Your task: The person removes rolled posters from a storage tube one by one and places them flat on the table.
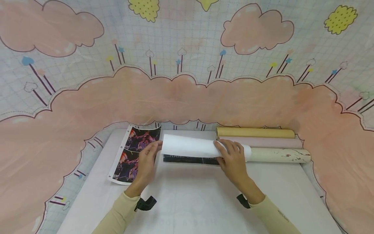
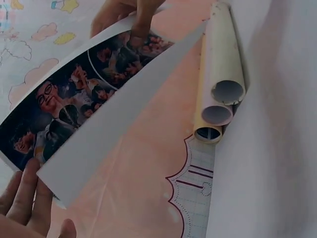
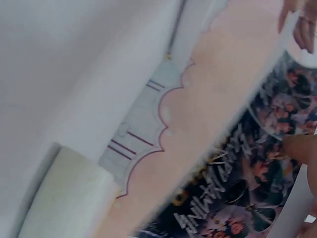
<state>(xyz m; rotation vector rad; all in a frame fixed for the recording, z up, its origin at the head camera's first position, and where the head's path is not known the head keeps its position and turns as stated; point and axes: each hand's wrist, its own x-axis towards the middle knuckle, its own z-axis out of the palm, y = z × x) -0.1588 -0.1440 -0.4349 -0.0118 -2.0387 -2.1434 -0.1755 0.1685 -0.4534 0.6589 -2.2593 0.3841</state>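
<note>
- A cloud-patterned cloth (image 1: 187,100) is seen beyond and beside the white worktop (image 1: 190,198).
- Over the worktop, a curled white-backed sheet (image 1: 187,146) is held up at both ends, with dark print shown along its lower edge.
- At the left, a two-picture print (image 1: 127,157) is laid down, partly hidden by the left arm and hand.
- At the back right, a yellow roll (image 1: 254,132), a pinkish roll (image 1: 271,143) and a cream roll (image 1: 277,155) are lined up side by side.
- The right grip (image 1: 233,159) is clamped near the sheet's right end.
- By the left grip (image 1: 147,161), its left end is pinched.
</note>
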